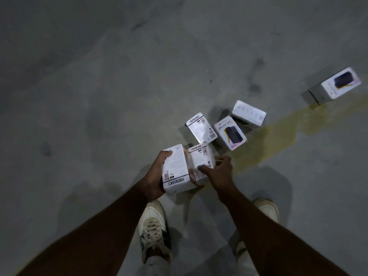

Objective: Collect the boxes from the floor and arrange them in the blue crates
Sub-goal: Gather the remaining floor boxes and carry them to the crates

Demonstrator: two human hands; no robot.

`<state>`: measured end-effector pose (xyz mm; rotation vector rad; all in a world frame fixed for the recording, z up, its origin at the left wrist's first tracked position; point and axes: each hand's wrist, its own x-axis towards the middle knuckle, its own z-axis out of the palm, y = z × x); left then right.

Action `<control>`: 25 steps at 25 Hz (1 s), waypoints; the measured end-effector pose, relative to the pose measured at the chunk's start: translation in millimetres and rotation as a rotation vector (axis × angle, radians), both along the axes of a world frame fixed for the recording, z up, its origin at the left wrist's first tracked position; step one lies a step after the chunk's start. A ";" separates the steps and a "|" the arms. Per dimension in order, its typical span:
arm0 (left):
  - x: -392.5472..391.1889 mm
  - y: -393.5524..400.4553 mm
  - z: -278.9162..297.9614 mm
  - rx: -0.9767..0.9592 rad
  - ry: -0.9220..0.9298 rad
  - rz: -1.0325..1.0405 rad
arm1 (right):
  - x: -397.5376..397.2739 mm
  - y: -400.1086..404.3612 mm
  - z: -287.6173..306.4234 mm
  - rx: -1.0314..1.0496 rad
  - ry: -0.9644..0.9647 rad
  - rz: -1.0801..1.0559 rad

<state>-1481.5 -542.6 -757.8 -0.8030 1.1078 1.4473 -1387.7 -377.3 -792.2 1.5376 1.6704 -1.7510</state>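
Grey concrete floor point(99, 96), boxes scattered, no blue crates in view.
Left hand point(157, 176) grips a white carton point(175, 170); right hand point(219, 172) pinches a second carton point(201, 158) against it. Stacking more risks slipping, since the smooth glossy cardboard offers little grip. Three rectangular boxes point(231, 132) lie just beyond, another box point(338, 84) well apart.
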 end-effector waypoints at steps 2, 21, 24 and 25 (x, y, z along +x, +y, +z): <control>-2.6 11.9 28.9 -0.028 0.042 -0.027 | 5.0 13.7 33.6 -0.009 0.049 -0.068; 17.8 183.5 427.2 -0.043 0.298 -0.319 | 39.6 169.5 457.4 -0.105 0.421 -0.300; 26.6 207.5 504.6 -0.042 0.344 -0.298 | 51.9 190.0 534.8 -0.116 0.457 -0.325; 30.9 215.1 524.3 -0.010 0.353 -0.283 | 55.1 195.2 554.2 -0.100 0.466 -0.335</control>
